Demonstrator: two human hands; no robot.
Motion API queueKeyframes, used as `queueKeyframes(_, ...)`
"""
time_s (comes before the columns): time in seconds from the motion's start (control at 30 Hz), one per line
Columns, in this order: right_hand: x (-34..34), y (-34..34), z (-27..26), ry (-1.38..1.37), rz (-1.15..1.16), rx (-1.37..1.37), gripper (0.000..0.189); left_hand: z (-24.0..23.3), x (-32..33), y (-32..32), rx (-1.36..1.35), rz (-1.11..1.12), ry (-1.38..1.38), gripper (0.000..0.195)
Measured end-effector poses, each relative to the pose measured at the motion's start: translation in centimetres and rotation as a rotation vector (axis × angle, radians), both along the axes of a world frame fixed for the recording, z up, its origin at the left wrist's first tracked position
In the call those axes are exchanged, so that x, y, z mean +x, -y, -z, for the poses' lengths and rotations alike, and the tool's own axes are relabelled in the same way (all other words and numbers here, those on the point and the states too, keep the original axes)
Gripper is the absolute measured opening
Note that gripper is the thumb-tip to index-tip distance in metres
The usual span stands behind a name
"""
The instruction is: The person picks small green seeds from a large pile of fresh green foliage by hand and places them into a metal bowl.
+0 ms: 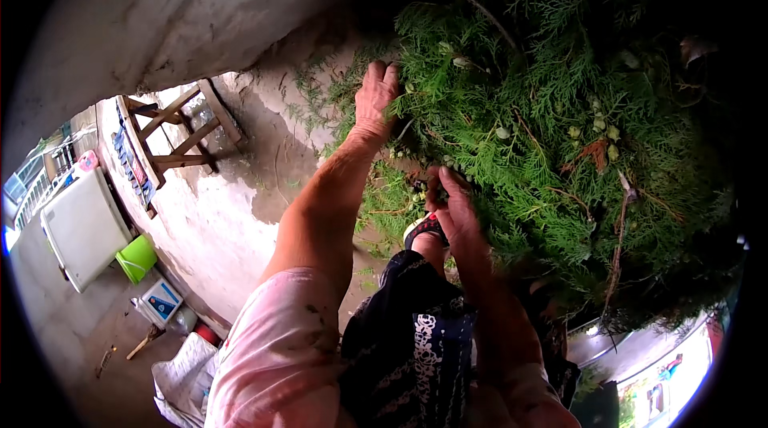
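A large heap of green arborvitae branches [516,128] with small pale green cones fills the right side before me. My left hand [378,98] reaches to the heap's left edge. Its fingers are bent down against the sprigs, and their tips are hidden. Lower down, my right hand [453,206] is at the near edge of the foliage, thumb and fingers curved towards each other; I cannot tell whether anything is between them. Beneath the hands, loose sprigs [390,188] with cones lie on the floor, close to my shoe [429,227].
A wooden folding stool [186,137] lies tipped on the left. Further off are a white box-shaped appliance [84,227], a green bucket [137,259] and a white tub [161,302]. A rough wall [198,14] curves overhead. Bare twigs [618,242] stick out of the heap.
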State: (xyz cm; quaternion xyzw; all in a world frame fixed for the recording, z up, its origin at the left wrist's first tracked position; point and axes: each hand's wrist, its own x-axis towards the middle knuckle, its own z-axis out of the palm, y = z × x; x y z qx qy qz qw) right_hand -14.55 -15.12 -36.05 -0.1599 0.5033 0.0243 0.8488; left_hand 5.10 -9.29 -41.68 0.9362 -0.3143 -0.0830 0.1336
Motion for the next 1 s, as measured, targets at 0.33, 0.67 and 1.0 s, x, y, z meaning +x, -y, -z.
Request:
queueKeyframes(0.33, -0.7, 0.2, 0.8, 0.049, 0.023, 0.122, 0.026, -4.2, 2.0, -7.6, -1.272, -0.943, -1.268, 0.011)
queueKeyframes(0.67, -1.1, 0.3, 1.4, 0.061, 0.021, 0.158, 0.027, -1.3, 1.1, -5.3, -0.768, -0.666, -0.605, 0.011)
queueKeyframes(1.0, -1.0, 0.5, 1.5, 0.046, 0.011, 0.135, 0.025, -2.0, 3.2, -5.0, -0.815, -0.569, -0.697, 0.015)
